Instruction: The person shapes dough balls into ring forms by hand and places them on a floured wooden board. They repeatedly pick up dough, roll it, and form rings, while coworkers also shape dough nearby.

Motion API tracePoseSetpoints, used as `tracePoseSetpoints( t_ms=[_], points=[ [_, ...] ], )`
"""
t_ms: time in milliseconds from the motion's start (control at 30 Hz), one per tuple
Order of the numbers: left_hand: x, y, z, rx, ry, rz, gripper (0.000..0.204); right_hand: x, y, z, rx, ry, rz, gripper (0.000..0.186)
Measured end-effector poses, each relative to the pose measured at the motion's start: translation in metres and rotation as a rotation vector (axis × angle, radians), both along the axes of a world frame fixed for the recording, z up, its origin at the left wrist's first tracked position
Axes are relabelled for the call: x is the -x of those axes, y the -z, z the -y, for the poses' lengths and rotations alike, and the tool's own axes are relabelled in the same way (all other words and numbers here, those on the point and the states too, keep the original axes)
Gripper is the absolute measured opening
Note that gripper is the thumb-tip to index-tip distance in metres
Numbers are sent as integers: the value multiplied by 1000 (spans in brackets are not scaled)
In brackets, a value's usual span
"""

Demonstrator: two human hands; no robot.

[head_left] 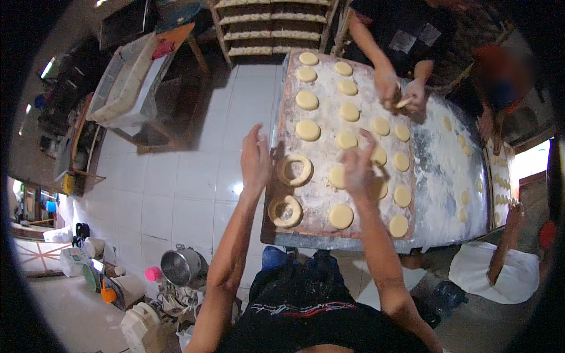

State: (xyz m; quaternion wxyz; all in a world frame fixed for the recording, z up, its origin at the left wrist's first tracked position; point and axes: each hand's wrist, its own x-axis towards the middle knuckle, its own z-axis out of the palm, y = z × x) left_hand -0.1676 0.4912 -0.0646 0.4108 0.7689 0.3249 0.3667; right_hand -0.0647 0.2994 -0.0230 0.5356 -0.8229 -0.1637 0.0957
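Note:
My left hand [256, 162] is off the board's left edge, above the floor tiles, with its fingers stretched out and nothing in them. Beside it, two dough rings [295, 170] with gaps in them lie on the floured wooden board [318, 194]. Over the middle of the board is my right hand [357, 170], slightly blurred. Its fingers are apart and I see nothing held in them. It partly covers some flat round dough discs, among them one disc [336, 176] at its left. Another disc [341, 216] lies nearer to me. Several more discs stand in rows.
Across the table a person's hands [403, 97] work a piece of dough. The floured metal tabletop [441, 176] extends right, with more dough discs. A rack [273, 26] of filled trays stands behind. At left are a large tub [120, 82] and, lower down, a metal pot [181, 266].

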Motion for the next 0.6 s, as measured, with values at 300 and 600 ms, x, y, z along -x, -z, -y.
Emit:
tracePoseSetpoints(
  t_ms=[300,600],
  points=[
    [1,3,-5,-172,507,-407,43,-13,31,44,789,-294,599,43],
    [-77,-38,124,46,445,90,33,-58,33,179,12,-11,68,47]
  ],
)
